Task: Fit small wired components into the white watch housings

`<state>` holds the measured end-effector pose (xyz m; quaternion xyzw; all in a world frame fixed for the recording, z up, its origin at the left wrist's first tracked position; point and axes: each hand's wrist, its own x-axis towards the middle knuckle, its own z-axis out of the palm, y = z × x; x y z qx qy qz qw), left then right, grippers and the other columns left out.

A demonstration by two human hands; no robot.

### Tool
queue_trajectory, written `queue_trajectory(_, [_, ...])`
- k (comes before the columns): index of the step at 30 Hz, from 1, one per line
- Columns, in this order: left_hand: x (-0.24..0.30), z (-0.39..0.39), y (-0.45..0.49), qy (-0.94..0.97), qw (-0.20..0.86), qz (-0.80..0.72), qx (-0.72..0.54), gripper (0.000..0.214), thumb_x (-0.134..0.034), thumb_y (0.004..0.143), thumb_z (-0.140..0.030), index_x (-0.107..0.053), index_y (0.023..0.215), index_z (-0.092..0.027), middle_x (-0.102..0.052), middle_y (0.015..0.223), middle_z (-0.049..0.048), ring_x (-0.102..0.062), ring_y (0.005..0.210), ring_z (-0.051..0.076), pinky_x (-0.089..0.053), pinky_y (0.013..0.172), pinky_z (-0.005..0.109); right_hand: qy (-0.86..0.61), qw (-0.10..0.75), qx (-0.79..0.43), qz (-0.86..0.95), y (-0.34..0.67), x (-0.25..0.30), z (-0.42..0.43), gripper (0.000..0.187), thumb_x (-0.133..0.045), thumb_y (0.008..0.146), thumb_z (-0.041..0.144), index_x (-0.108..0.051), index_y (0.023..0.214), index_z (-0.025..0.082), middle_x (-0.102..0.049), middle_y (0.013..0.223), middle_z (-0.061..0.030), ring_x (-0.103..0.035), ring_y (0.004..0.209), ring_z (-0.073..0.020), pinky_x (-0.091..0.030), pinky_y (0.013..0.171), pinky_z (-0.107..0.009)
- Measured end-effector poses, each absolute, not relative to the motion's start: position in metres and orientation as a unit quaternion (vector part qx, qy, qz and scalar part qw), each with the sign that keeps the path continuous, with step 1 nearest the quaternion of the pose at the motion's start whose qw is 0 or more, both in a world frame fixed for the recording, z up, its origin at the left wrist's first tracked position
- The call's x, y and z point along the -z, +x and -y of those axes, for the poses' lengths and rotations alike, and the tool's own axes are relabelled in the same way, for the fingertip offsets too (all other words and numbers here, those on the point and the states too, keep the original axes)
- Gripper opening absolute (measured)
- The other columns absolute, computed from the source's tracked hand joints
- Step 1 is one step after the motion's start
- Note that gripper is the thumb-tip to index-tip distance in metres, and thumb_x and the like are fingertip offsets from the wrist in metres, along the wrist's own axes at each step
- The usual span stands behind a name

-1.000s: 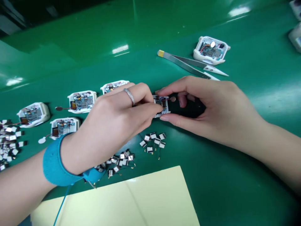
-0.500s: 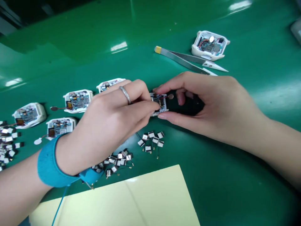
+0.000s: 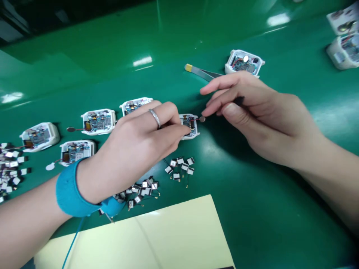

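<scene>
My left hand (image 3: pixel 143 138), with a ring and a blue wrist strap (image 3: pixel 71 190), is closed over a small white watch case (image 3: pixel 193 135). Its thumb presses on the circuit board inside, and the fingers cover the case's left side. A round silver disc (image 3: pixel 202 119) on a red wire sticks out from the case's right side. My right hand (image 3: pixel 258 116) is off the case, fingers apart and bent, with nothing plainly held. Behind it lie grey tweezers (image 3: pixel 200 72) with a yellow end; their tips are hidden.
Several open watch cases (image 3: pixel 98 121) stand at left, and another case (image 3: pixel 244 65) sits beyond the tweezers. Small square parts with thin leads (image 3: pixel 179 168) lie in clusters nearer me. A yellow sheet (image 3: pixel 140 239) covers the front. More parts (image 3: pixel 346 52) show at far right.
My right hand has let go of the watch case's right side and drawn back up and right, now covering the tweezers' tips. My left hand stays on the case. The view has shifted slightly.
</scene>
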<state>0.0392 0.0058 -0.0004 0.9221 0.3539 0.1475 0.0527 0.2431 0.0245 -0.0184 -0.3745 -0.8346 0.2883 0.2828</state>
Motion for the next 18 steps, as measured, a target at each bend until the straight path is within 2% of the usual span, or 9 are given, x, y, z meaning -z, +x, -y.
queue_trajectory(4, [0.001,-0.008,0.04,0.926,0.052,-0.341,-0.154,0.019,-0.043,0.084,-0.018,-0.062,0.079,-0.015,-0.056,0.075,0.003,-0.05,0.065,0.012,-0.04,0.055,0.024,-0.411,0.279,-0.198,0.845,0.247,0.012,-0.022,0.028,-0.046,0.083,0.02,-0.056,0.109,0.014,-0.049,0.085,-0.0049,-0.048,0.088,-0.0115,-0.044,0.081,-0.028])
queue_trajectory(8, [0.002,-0.009,0.04,0.927,0.057,-0.336,-0.157,0.022,-0.041,0.082,-0.013,-0.063,0.078,-0.014,-0.056,0.075,0.0042,-0.05,0.064,0.013,-0.04,0.054,0.025,-0.441,0.341,-0.185,0.809,0.245,0.007,-0.015,0.018,-0.059,0.075,0.024,-0.062,0.092,0.018,-0.058,0.077,0.0004,-0.055,0.073,-0.0089,-0.048,0.068,-0.023])
queue_trajectory(11, [0.003,-0.009,0.04,0.921,0.064,-0.353,-0.152,0.021,-0.043,0.081,-0.014,-0.062,0.074,-0.016,-0.056,0.076,0.0027,-0.051,0.064,0.013,-0.04,0.054,0.025,-0.466,0.402,-0.209,0.76,0.236,0.008,-0.008,0.019,-0.067,0.066,0.018,-0.057,0.082,0.018,-0.06,0.078,0.0025,-0.057,0.075,-0.0097,-0.05,0.067,-0.022])
queue_trajectory(15, [0.001,-0.007,0.04,0.911,0.081,-0.371,-0.159,0.022,-0.041,0.083,-0.017,-0.061,0.073,-0.017,-0.056,0.077,0.0012,-0.054,0.066,0.013,-0.04,0.055,0.025,-0.456,0.473,-0.232,0.717,0.228,0.012,-0.002,0.026,-0.068,0.064,0.015,-0.047,0.078,0.021,-0.057,0.075,0.0014,-0.059,0.079,-0.0125,-0.05,0.069,-0.025])
queue_trajectory(18, [0.0,-0.006,0.041,0.912,0.066,-0.373,-0.155,0.024,-0.041,0.083,-0.017,-0.062,0.073,-0.017,-0.058,0.077,0.0015,-0.054,0.066,0.013,-0.039,0.054,0.026,-0.453,0.461,-0.248,0.722,0.23,0.011,-0.001,0.033,-0.067,0.064,0.01,-0.043,0.082,0.024,-0.055,0.077,0.0026,-0.058,0.083,-0.0112,-0.049,0.074,-0.024])
